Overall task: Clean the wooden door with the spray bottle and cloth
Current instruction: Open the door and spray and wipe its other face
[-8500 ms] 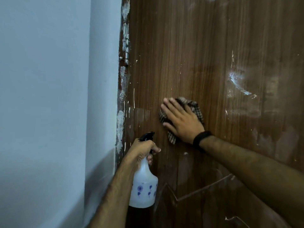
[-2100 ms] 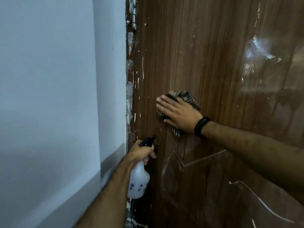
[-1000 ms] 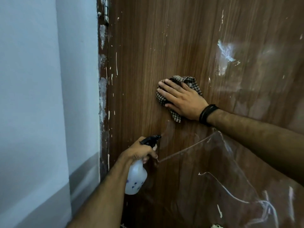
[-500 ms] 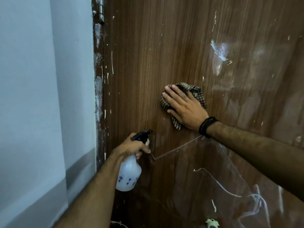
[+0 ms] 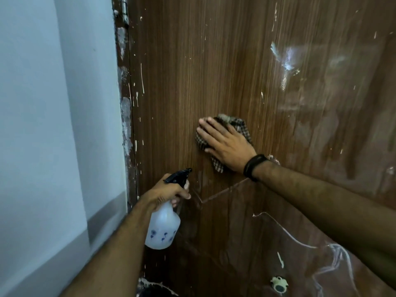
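Observation:
The brown wooden door (image 5: pixel 214 61) fills the middle and right of the view, flecked with white paint. My right hand (image 5: pixel 225 144) lies flat, fingers straight, pressing a checked cloth (image 5: pixel 241 125) against the door at mid height. Below and to the left, my left hand (image 5: pixel 167 194) grips the neck of a white spray bottle (image 5: pixel 162 230) with a black trigger head, its nozzle pointing at the door just under the cloth. A black band sits on my right wrist.
A pale blue wall (image 5: pixel 53 103) with a grey skirting band stands on the left, meeting the paint-chipped door frame (image 5: pixel 125 103). Loose clear plastic film (image 5: pixel 267 221) peels from the lower door. A small round object (image 5: pixel 278 285) sits near the bottom.
My right hand has slid the cloth a little across the door since half a second ago. The left hand keeps its grip on the bottle near the door's hinge side.

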The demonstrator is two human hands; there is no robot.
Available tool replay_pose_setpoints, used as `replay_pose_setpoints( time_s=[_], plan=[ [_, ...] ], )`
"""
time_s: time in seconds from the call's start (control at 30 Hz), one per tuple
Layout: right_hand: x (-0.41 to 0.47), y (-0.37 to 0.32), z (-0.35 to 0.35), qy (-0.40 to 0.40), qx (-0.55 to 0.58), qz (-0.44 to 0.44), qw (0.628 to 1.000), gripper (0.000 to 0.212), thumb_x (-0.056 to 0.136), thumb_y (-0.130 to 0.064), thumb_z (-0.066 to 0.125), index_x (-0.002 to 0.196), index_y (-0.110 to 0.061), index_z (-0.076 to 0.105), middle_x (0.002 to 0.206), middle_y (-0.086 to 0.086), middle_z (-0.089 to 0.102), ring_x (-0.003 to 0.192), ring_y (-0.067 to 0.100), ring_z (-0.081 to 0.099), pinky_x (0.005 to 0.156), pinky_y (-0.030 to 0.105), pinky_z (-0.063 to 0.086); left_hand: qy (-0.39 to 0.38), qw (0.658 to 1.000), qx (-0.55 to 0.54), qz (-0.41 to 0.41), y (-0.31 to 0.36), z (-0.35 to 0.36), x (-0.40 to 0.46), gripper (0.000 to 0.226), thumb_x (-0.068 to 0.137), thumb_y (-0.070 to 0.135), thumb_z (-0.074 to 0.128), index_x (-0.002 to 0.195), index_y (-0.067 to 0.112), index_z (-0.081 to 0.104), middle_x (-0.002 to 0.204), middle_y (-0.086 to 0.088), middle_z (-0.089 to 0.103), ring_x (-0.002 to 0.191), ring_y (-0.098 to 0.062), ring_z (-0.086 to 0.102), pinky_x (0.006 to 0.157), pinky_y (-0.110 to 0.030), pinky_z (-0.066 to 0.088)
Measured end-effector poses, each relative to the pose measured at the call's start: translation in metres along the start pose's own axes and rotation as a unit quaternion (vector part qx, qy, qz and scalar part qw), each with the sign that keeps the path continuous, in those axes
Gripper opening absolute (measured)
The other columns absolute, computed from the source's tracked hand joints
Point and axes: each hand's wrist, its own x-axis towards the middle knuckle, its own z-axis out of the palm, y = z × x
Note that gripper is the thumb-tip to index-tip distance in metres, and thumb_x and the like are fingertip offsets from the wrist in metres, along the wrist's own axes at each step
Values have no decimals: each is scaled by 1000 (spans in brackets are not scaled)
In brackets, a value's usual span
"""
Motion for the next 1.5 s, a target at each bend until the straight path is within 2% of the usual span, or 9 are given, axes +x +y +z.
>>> replay_pose_setpoints(
  time_s=[0.13, 0.27, 0.4, 0.63, 0.87, 1.0, 1.17, 1.33, 1.5],
  plan=[
    [5, -17, 9, 7, -10, -6, 1000, 65, 106, -42, 37, 161, -15, 16, 168, 7, 8, 155, 24, 4, 120, 47, 22, 14, 1000, -10, -18, -8, -7, -4, 25, 79, -11, 70, 89, 7, 56, 82, -18, 56, 42, -14, 40, 43, -26, 40],
    [-33, -58, 50, -45, -32, -134, 989, 71, 101, -46, 47, 160, -18, 18, 167, 5, 7, 153, 21, 0, 120, 43, 20, 20, 999, -9, -24, -14, -10, -8, 24, 81, -13, 68, 82, 8, 56, 61, -6, 52, 40, -14, 39, 42, -26, 38],
    [-61, -78, 69, -73, -28, -191, 978, 68, 100, -47, 52, 158, -20, 29, 166, 3, 18, 153, 20, 15, 115, 38, 30, 2, 999, -11, -36, -19, -10, -8, 24, 81, -11, 69, 92, 6, 56, 63, -7, 54, 41, -13, 41, 43, -28, 39],
    [0, 10, -1, -2, -15, -22, 1000, 63, 105, -42, 39, 160, -18, 20, 168, 7, 13, 155, 25, 10, 122, 49, 23, -51, 999, 11, 0, 2, 10, 6, 23, 71, 1, 75, 85, 8, 59, 86, -18, 52, 42, -16, 37, 46, -27, 39],
    [-28, 96, -53, -18, -42, -10, 999, 59, 108, -46, 34, 160, -21, 20, 169, 7, 7, 155, 29, 0, 119, 49, 28, -144, 986, 70, 37, 36, 68, 30, 23, 80, -9, 70, 83, 10, 57, 72, -15, 49, 41, -14, 38, 45, -27, 38],
    [-67, 120, -67, -40, -61, 2, 997, 59, 109, -48, 28, 161, -22, 18, 169, 6, 7, 155, 29, 2, 121, 47, 22, -180, 977, 100, 59, 54, 108, 40, 23, 80, -9, 69, 82, 9, 56, 68, -15, 51, 40, -13, 40, 45, -27, 38],
    [-105, 132, -67, -56, -72, 20, 996, 60, 108, -49, 28, 161, -23, 16, 169, 4, 5, 155, 27, 1, 119, 47, 26, -154, 982, 102, 46, 62, 141, 46, 25, 80, -9, 69, 76, 12, 56, 56, -5, 50, 39, -13, 40, 43, -26, 38],
    [-124, 133, -64, -66, -59, 43, 995, 61, 108, -49, 29, 161, -23, 15, 169, 5, 4, 155, 28, 0, 120, 52, 27, -131, 987, 85, 41, 66, 147, 49, 25, 82, -8, 69, 93, 10, 56, 64, -6, 55, 39, -10, 42, 44, -28, 40],
    [-144, 115, -48, -45, -44, 99, 993, 62, 108, -48, 29, 161, -21, 14, 169, 5, 4, 155, 28, -2, 122, 51, 18, -117, 986, 107, 42, 71, 131, 39, 22, 84, -9, 67, 99, 7, 62, 62, -4, 55, 41, -10, 42, 44, -27, 40]
  ],
)
